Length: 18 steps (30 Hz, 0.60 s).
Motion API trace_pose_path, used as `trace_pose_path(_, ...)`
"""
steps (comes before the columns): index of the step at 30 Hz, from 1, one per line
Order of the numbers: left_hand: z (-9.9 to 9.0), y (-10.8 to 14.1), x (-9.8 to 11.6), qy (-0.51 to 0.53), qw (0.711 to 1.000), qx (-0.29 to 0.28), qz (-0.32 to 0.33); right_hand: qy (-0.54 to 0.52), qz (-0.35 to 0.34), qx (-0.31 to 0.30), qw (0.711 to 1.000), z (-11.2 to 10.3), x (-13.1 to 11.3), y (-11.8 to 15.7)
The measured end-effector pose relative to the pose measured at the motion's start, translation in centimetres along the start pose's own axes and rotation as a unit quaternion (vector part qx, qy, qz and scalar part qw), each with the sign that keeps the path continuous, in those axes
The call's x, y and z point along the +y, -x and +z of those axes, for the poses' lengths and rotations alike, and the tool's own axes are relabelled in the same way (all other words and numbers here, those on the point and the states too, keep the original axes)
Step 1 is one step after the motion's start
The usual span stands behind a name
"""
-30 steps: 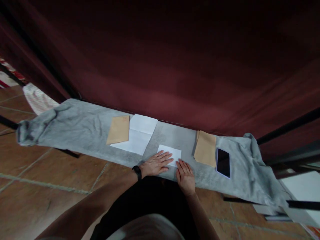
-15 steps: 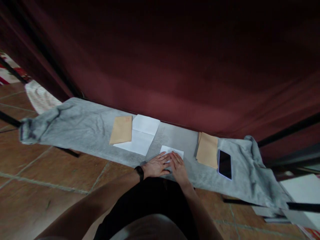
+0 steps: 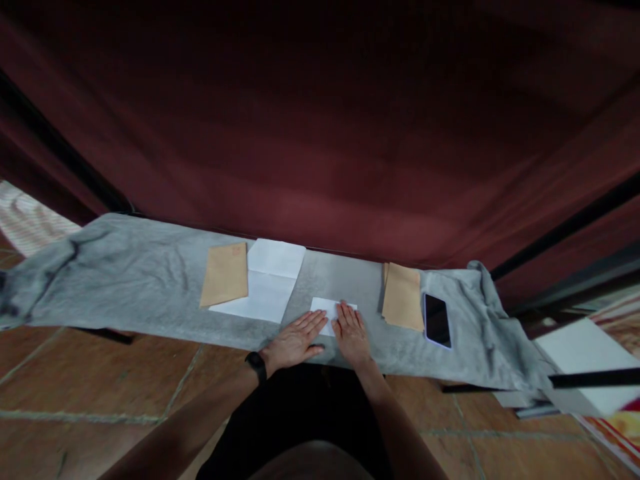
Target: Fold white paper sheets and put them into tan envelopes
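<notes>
A small folded white paper (image 3: 327, 308) lies flat on the grey cloth near the front edge, partly covered by both hands. My left hand (image 3: 295, 341), with a black band on its wrist, rests flat with its fingertips on the paper's left part. On the paper's right part, my right hand (image 3: 353, 333) presses down with fingers stretched out. To the left is a larger creased white sheet (image 3: 273, 293), unfolded, with a brown envelope (image 3: 225, 275) overlapping its left side. A small stack of brown envelopes (image 3: 403, 297) sits to the right of my hands.
A phone (image 3: 437, 320) with a dark screen and a pale purple edge lies right of the envelope stack. Grey cloth (image 3: 145, 273) covers the narrow table, bunched at both ends. A dark red curtain (image 3: 310, 153) hangs right behind it. Black bars (image 3: 595, 379) stand at the sides.
My hands have moved apart: the left has slid toward the paper's left side, the right stays on its right part. More of the paper's middle shows. The camera view has shifted slightly.
</notes>
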<state>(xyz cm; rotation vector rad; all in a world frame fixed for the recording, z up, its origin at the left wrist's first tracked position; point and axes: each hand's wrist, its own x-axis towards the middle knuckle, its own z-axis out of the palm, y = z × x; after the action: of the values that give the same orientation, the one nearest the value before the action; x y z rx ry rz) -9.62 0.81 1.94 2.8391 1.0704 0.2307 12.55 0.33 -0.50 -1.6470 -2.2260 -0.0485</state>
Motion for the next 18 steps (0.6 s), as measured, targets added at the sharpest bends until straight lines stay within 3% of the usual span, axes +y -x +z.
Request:
trace_pose_path(8, 0.5, 1.6, -0.8, -0.033, 0.996, 0.06, -0.049, 0.045, 0.051, 0.02, 0.997, 0.0, 1.6, 1.1)
trace_pose_path(18, 0.4, 1.5, -0.6, -0.047, 0.994, 0.077, -0.056, 0.04, 0.088, 0.069, 0.993, -0.2, 3.0, 2.6)
